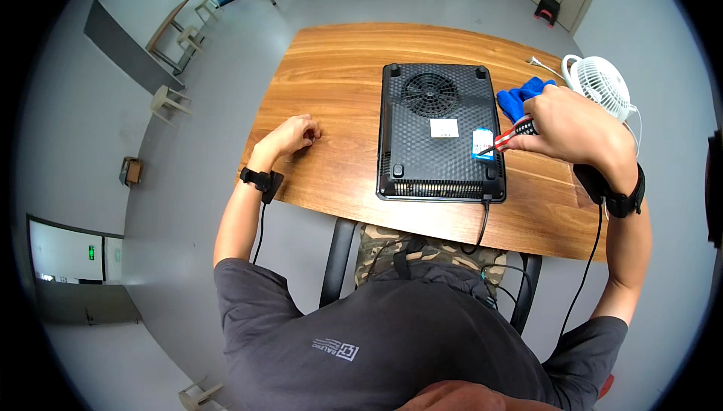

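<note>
A black induction cooker (422, 147) lies upside down on the wooden table, its round fan grille, rubber feet and stickers facing up. My right hand (568, 129) is closed round a screwdriver (514, 136) with a red, white and black handle. Its dark shaft slants down to the left, over the blue and white label (482, 144) near the cooker's right edge; whether the tip touches is hard to tell. Resting on the table left of the cooker, my left hand (290, 138) has its fingers curled in, and what they hold, if anything, is hidden.
A blue cloth (523, 96) lies beyond my right hand. Behind it stands a small white fan (599, 83) with a white cable. A black power cord (484, 223) runs from the cooker's near side over the table edge (422, 235). Stools stand around the room.
</note>
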Tool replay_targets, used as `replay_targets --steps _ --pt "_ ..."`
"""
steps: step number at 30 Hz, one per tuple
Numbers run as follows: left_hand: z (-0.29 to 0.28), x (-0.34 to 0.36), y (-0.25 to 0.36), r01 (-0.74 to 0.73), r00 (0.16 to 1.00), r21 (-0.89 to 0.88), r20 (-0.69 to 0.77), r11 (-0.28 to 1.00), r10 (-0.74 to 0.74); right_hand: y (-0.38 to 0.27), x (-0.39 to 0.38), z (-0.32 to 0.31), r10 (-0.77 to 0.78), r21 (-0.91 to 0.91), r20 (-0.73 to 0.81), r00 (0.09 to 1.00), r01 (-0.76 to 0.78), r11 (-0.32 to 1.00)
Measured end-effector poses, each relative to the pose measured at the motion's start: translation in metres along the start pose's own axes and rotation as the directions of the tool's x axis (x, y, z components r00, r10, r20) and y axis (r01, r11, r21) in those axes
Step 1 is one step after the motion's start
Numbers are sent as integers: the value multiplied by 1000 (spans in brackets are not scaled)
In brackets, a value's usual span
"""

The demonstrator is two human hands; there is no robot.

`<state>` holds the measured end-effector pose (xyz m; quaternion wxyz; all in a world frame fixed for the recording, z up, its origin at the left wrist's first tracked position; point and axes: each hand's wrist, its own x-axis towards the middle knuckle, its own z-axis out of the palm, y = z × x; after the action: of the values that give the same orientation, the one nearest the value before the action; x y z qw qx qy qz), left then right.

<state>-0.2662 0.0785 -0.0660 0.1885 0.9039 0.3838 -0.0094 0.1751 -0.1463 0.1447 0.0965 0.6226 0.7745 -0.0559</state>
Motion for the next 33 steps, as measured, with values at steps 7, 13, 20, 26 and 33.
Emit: replay_targets --steps 7,13,20,26,33 --pt "3 10 -5 -54 999 -22 1 998 54 24 7 3 -71 94 -51 996 76 993" --pt "-17 47 36 -28 997 -128 -70 991 19 53 20 -12 -38 91 -91 995 46 995" --pt "-53 173 143 -329 943 -211 -127 920 308 104 56 -28 7 67 -155 988 4 998" --pt "-45 280 189 -463 886 -186 -131 867 445 145 86 -32 20 81 -211 977 -3 997" --pt "-23 332 215 -454 891 -264 -113 851 440 180 111 -21 52 123 -170 984 -31 992"
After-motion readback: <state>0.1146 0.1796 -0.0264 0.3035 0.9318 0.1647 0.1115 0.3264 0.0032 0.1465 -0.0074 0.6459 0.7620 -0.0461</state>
